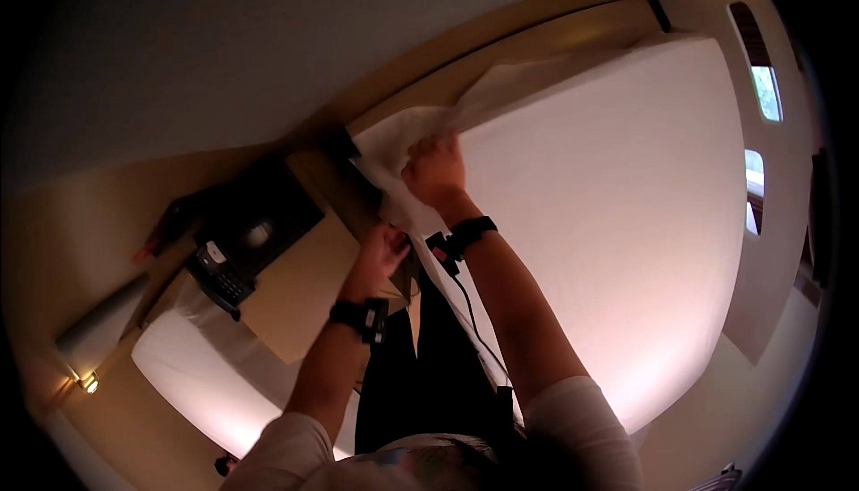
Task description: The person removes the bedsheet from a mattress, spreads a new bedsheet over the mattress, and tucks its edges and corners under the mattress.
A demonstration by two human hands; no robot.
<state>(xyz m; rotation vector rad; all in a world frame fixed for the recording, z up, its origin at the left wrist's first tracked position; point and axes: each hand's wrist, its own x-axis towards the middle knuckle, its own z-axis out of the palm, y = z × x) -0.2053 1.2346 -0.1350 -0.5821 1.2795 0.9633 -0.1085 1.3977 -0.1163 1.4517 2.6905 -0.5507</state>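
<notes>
A white bed sheet (591, 187) covers the mattress on the right, with its loose edge bunched and creased at the corner by the headboard. My right hand (437, 170) rests at that corner, fingers curled into the cloth. Lower down, at the mattress's side, my left hand (386, 251) pinches the hanging edge of the sheet; its fingertips are partly hidden. Each wrist wears a black strap with a small box, and a cable runs from the right one along my forearm.
A wooden headboard (528, 43) runs behind the bed. Left of me, a nightstand (300, 298) stands near a black telephone (219, 278) and a dark, glossy object (259, 222). Another white bed (201, 375) lies at lower left, by a lit wall lamp (89, 384).
</notes>
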